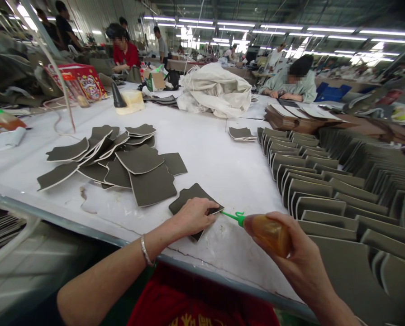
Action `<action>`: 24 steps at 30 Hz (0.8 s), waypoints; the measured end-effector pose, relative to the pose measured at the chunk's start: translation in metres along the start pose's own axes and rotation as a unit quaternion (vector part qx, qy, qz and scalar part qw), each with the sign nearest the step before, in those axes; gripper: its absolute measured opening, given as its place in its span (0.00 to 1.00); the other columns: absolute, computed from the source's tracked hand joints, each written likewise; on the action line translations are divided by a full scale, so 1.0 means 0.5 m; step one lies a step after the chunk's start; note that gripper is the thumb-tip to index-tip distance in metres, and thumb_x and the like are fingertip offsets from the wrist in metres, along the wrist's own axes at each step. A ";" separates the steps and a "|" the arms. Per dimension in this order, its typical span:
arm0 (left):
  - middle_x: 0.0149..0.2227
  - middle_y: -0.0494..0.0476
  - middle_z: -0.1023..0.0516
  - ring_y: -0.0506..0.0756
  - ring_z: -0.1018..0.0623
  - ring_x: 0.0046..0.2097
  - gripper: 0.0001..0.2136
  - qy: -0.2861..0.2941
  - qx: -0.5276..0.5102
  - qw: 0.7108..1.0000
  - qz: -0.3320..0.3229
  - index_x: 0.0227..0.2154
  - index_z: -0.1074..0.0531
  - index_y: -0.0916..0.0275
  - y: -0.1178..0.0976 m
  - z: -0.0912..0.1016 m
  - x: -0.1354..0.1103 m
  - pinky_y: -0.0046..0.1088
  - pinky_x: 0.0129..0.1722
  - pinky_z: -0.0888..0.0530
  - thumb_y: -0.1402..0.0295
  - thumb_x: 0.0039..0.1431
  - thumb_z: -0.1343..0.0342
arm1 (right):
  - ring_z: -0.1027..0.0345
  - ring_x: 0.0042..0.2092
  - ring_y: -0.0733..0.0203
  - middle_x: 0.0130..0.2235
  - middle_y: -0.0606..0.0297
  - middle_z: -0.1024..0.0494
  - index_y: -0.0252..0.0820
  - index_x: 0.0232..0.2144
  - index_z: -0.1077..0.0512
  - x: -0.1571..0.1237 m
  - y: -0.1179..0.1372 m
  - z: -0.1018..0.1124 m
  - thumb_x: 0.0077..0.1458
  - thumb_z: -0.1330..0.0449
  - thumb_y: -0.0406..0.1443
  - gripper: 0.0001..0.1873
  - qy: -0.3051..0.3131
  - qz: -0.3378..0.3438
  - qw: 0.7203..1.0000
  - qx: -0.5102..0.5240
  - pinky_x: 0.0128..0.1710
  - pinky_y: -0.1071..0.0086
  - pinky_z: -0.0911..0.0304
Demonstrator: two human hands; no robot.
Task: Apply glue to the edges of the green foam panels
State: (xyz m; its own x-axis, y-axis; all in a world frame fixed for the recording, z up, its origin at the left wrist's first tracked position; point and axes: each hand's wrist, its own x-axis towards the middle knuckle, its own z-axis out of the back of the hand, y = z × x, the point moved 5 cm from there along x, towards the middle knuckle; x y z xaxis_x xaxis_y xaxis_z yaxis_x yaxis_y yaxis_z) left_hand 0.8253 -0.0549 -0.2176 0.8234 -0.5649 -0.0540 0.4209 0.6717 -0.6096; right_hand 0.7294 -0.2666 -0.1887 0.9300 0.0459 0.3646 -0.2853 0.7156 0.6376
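My right hand [295, 249] is wrapped round a squeeze bottle [268, 233] of amber liquid, likely glue, tilted with its green nozzle [238, 218] pointing left. The nozzle's tip meets the edge of a dark olive piece with a pale backing [185, 197]. That piece lies near the front of the white table, and my left hand [195, 215] grips it at its right edge, fingers bent over it. Part of the piece is hidden under my hand. A loose heap of similar pieces [151, 183] lies to the left.
Rows of curved olive pieces [311, 188] stand on the right of the table [219, 156]. A small stack [242, 133] lies behind. Farther back are a white sack [216, 88], a black cone [118, 96] and another green-tipped bottle [7, 120]. Co-workers sit across the table.
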 end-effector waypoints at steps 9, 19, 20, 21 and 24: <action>0.38 0.53 0.19 0.56 0.23 0.37 0.22 0.002 0.000 1.000 -0.003 0.52 0.25 0.57 0.004 -0.001 -0.003 0.28 0.38 0.29 0.71 0.53 0.50 | 0.31 0.46 0.54 0.48 0.64 0.28 0.52 0.50 0.35 -0.013 -0.017 -0.004 0.55 0.35 0.45 0.22 -0.005 -0.044 0.999 0.031 0.44 0.67 0.37; 0.40 0.54 0.19 0.57 0.22 0.38 0.24 0.002 -0.010 1.000 -0.008 0.53 0.26 0.58 0.003 0.003 -0.007 0.28 0.40 0.29 0.73 0.51 0.52 | 0.32 0.47 0.55 0.49 0.66 0.30 0.54 0.50 0.36 -0.033 -0.019 -0.023 0.54 0.34 0.44 0.23 0.024 -0.083 0.991 0.104 0.45 0.69 0.36; 0.41 0.54 0.19 0.57 0.22 0.39 0.25 0.003 -0.009 1.000 -0.008 0.53 0.26 0.58 0.003 0.003 -0.007 0.28 0.41 0.29 0.73 0.51 0.52 | 0.32 0.47 0.55 0.50 0.66 0.31 0.54 0.50 0.36 -0.036 -0.017 -0.028 0.54 0.34 0.44 0.23 0.039 -0.082 0.989 0.113 0.45 0.69 0.36; 0.41 0.54 0.19 0.57 0.22 0.39 0.25 0.004 -0.009 1.000 -0.008 0.53 0.26 0.58 0.002 0.003 -0.008 0.28 0.42 0.29 0.73 0.51 0.52 | 0.32 0.47 0.55 0.50 0.66 0.31 0.54 0.51 0.36 -0.040 -0.016 -0.033 0.54 0.34 0.44 0.23 0.054 -0.083 0.987 0.125 0.45 0.69 0.36; 0.42 0.54 0.19 0.57 0.22 0.40 0.25 0.005 -0.009 1.000 -0.006 0.53 0.26 0.58 0.001 0.004 -0.010 0.28 0.43 0.29 0.73 0.52 0.52 | 0.33 0.48 0.56 0.50 0.67 0.32 0.55 0.51 0.37 -0.048 -0.017 -0.036 0.54 0.34 0.44 0.24 0.041 -0.093 0.985 0.138 0.46 0.70 0.36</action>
State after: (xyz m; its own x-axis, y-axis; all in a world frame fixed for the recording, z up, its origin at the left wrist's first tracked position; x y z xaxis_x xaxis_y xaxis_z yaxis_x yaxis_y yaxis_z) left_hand 0.8220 -0.0507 -0.2161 0.8148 -0.5772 -0.0543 0.4232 0.6563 -0.6246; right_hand 0.7135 -0.2610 -0.2151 0.9844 -0.0043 0.1758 -0.1500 0.5012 0.8522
